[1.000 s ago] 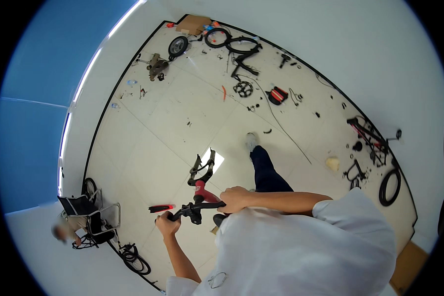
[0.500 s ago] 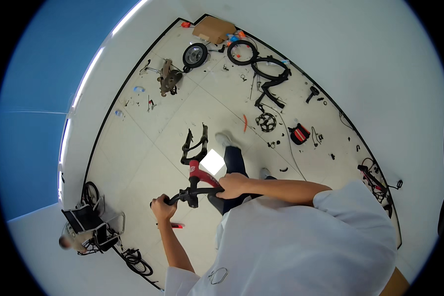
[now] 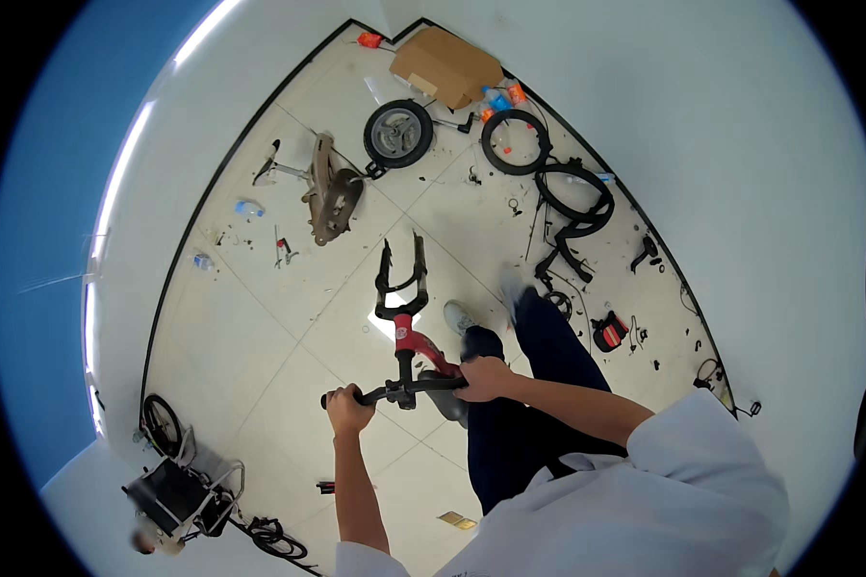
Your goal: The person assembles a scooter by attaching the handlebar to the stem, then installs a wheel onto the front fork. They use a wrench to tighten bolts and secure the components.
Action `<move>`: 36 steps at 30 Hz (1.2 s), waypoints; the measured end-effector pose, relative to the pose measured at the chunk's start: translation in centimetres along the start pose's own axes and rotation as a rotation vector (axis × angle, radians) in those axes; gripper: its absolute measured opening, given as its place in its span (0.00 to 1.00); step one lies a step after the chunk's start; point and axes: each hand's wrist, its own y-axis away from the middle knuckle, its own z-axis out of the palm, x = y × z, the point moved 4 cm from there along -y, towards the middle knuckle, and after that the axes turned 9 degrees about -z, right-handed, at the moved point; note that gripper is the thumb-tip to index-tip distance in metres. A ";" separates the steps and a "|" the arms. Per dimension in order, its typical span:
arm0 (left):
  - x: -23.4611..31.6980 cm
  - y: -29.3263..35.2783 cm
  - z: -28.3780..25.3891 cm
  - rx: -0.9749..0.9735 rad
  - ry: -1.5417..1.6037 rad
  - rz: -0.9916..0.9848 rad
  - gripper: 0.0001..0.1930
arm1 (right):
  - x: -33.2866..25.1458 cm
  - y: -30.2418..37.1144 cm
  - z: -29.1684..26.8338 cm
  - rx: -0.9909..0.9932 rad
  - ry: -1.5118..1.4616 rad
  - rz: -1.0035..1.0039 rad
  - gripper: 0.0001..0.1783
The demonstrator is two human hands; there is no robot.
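A black bicycle handlebar (image 3: 391, 390) spans in front of me, with my left hand (image 3: 349, 411) wrapped round its left grip. My right hand (image 3: 486, 378) is closed around the bar's right side. From the middle of the bar, a stem runs out to a red frame tube (image 3: 433, 353), which slants back toward my right hand. Beyond that stretches a black suspension fork (image 3: 402, 288), its two legs pointing away from me with no wheel between them. Below the right side of the bar, a dark rounded part, possibly a saddle, is partly hidden.
Ahead lie a grey-hubbed wheel (image 3: 397, 134), a brown frame piece (image 3: 334, 197) and a cardboard box (image 3: 447, 65). Black tyres (image 3: 517, 142), a red-black bag (image 3: 610, 332) and small parts lie along the right wall. A wheelchair (image 3: 171, 492) stands at lower left, a person beside it.
I have stepped forward, and the wheel, brown frame piece and box now appear nearer. The handlebar assembly has come along, still gripped in both hands.
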 end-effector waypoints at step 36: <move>12.6 -33.3 9.7 -0.213 -0.069 -0.055 0.11 | 22.8 -22.8 -15.9 -0.192 -0.143 0.190 0.27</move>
